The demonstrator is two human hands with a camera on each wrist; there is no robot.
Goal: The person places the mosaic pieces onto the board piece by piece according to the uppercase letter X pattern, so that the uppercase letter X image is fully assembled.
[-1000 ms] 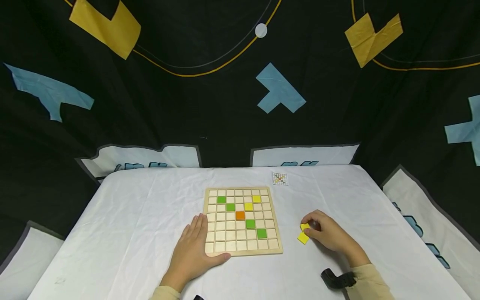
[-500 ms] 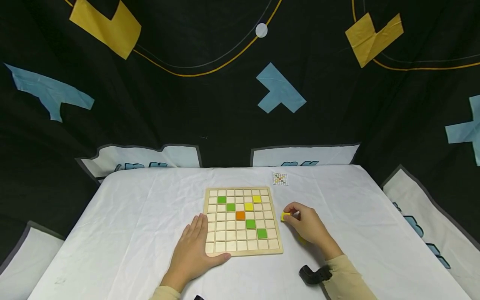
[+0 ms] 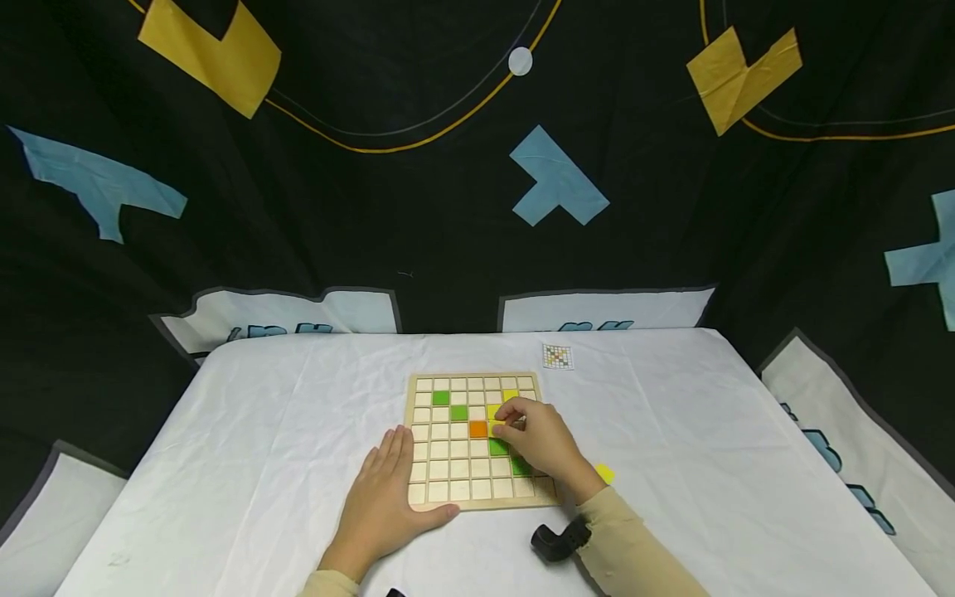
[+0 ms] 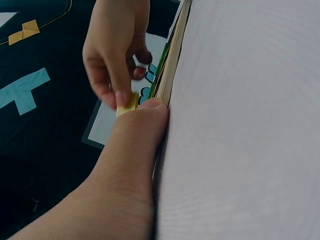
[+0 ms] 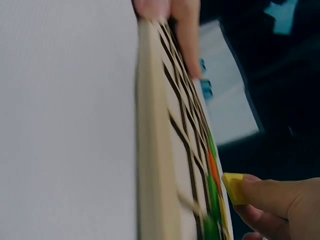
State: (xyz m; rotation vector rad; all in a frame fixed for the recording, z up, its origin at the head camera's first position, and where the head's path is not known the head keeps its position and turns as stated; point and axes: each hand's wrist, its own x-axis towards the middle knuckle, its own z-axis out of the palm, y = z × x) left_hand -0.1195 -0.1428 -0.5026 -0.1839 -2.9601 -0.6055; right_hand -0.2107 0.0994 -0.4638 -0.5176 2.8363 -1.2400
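Note:
A wooden grid board lies on the white cloth, its cells mostly pale. An orange tile sits near its middle, with several green tiles, one being a green tile at upper left, along a diagonal. Two yellow tiles, including a yellow tile, show at upper right. My left hand rests flat against the board's left side, thumb at the front edge. My right hand pinches a yellow tile between thumb and fingers, over the board just right of the orange tile. That hand partly hides the tiles beneath it.
One loose yellow tile lies on the cloth right of the board, partly behind the right wrist. A small printed grid card lies beyond the board's far right corner. A black curtain hangs behind the table.
My right hand has carried a yellow tile leftward from beside another yellow tile on the cloth to above the board. The other tile stays there. My left hand has not moved.

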